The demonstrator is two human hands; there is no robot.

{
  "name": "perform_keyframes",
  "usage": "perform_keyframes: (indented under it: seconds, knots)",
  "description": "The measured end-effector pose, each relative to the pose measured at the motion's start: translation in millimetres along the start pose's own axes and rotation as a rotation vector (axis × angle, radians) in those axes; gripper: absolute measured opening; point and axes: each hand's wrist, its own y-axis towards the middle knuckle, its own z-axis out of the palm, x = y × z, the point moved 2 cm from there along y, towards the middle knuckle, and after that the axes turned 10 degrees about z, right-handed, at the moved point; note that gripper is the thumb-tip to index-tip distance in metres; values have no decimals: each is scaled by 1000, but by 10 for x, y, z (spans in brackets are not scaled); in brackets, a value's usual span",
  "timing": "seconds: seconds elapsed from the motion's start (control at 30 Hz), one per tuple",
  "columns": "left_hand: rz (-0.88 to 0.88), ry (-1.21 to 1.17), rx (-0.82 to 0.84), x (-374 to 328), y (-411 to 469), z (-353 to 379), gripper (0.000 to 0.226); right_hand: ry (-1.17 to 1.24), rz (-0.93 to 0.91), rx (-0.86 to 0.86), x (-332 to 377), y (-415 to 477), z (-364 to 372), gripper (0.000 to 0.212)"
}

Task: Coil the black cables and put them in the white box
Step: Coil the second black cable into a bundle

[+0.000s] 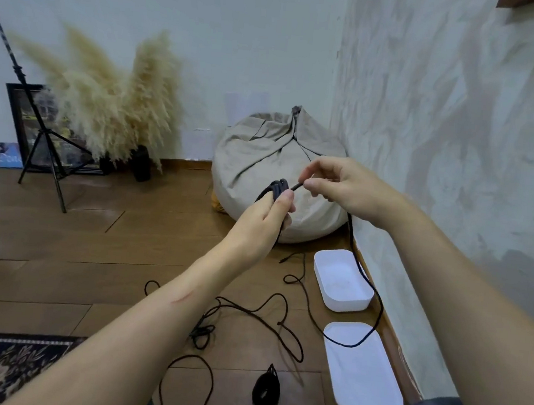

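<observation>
The black cable (381,311) I'm coiling is up in front of me. My left hand (266,217) grips the finished loops (277,187), fingers curled round them. My right hand (342,190) pinches the next length between thumb and forefinger. The slack hangs down across the white box (347,303) and its lid (362,381). I should lay each loop the same size and let the tail untwist so it doesn't drag the box. I count one cable in hand, one box, one lid and one small black bundle (265,388). The loose cable (291,342) on the floor may be one or two; I can't tell.
</observation>
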Motion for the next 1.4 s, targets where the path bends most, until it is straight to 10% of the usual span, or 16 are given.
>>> perform_keyframes:
  seconds: [1.03, 1.4]
  knots:
    - [176, -294, 122, -494, -47, -117, 43, 495, -1, -122, -44, 105, 167, 20]
    - [176, -395, -129, -435, 115, -225, 38, 492, 191, 196, -123, 83, 739, 25]
